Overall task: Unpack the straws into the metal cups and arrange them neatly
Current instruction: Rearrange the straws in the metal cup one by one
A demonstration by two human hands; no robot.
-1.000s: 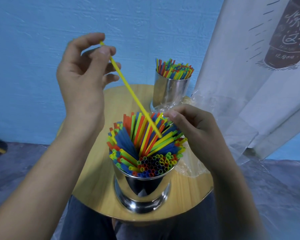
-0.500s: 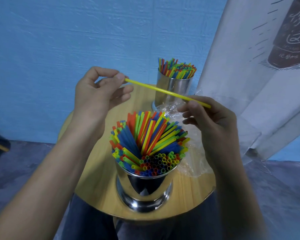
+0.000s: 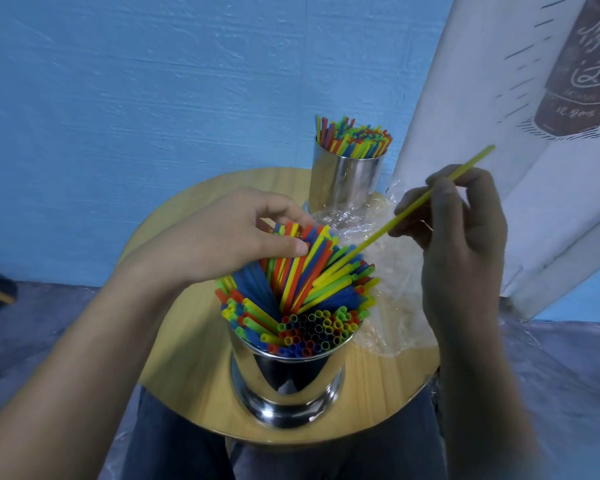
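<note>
A shiny metal cup (image 3: pixel 286 382) stands near the front of the round wooden table (image 3: pixel 187 368), packed with coloured straws (image 3: pixel 302 292) that lean fanned out. My left hand (image 3: pixel 236 237) rests on the far side of that bunch, fingers curled over the straw tops. My right hand (image 3: pixel 461 216) pinches a single yellow straw (image 3: pixel 406 213), tilted, its lower end reaching down among the straws in the cup. A second metal cup (image 3: pixel 343 178) full of upright straws stands at the table's far edge.
Crumpled clear plastic wrapping (image 3: pixel 392 306) lies on the table to the right of the near cup and in front of the far one. A white printed cloth (image 3: pixel 520 98) hangs at the right. A blue wall is behind. My legs are under the table.
My left hand let go of the yellow straw and dropped onto the bunch in the near cup. My right hand kept the straw and tipped its lower end down into the cup.
</note>
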